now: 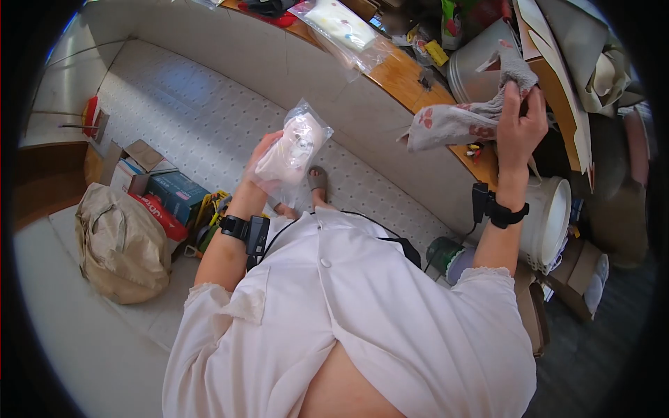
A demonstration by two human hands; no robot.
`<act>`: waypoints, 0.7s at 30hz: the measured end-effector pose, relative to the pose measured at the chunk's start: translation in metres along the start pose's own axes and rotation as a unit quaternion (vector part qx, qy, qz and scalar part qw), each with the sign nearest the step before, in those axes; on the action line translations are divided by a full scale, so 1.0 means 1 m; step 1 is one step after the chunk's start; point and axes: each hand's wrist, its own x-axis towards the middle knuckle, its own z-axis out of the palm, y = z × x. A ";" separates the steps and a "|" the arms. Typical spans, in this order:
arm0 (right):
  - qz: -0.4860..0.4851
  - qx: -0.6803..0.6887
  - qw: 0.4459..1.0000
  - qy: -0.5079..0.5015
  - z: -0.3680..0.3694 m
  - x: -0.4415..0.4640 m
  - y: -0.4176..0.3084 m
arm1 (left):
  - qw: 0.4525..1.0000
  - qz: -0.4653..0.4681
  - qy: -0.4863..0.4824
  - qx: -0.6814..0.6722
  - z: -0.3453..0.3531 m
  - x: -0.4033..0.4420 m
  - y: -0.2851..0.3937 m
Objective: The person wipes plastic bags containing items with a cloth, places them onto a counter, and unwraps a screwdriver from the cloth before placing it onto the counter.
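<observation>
My left hand [263,155] is closed around a clear plastic bag with a soft, pale pink bundle [296,146] inside. What the bundle is, I cannot make out. It is held up in front of my body, above the tiled floor. To the right, my right hand [521,129] grips a greyish-white cloth [453,125] with red flower prints. Part of the cloth hangs toward the left, over the wooden ledge, and another part bunches up above my fingers.
A wooden ledge [394,76] carries a plastic-wrapped white item with coloured dots [341,26]. At right stand a metal bucket [481,59], cardboard [568,104] and a white bucket [547,219]. A beige bag [122,244] and boxes [174,195] sit at left.
</observation>
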 end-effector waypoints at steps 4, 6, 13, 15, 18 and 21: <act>-0.051 -0.041 0.995 -0.073 -0.004 0.014 -0.004 | 1.000 0.008 -0.010 0.010 -0.001 0.003 -0.003; -0.074 -0.037 0.977 -0.195 0.021 -0.012 0.023 | 1.000 0.014 -0.025 0.007 -0.001 0.004 -0.002; -0.011 -0.143 0.952 -0.270 0.121 -0.143 0.073 | 0.999 0.039 0.002 0.004 -0.009 -0.009 0.006; -0.010 -0.173 0.959 -0.222 0.144 -0.166 0.064 | 0.999 0.036 -0.003 0.012 -0.008 -0.007 0.009; 0.002 -0.197 0.966 -0.169 0.170 -0.162 0.041 | 0.999 0.046 0.003 0.007 -0.006 -0.008 0.007; -0.015 -0.152 0.977 -0.151 0.197 -0.126 0.014 | 0.999 0.029 0.010 0.007 0.005 -0.003 0.005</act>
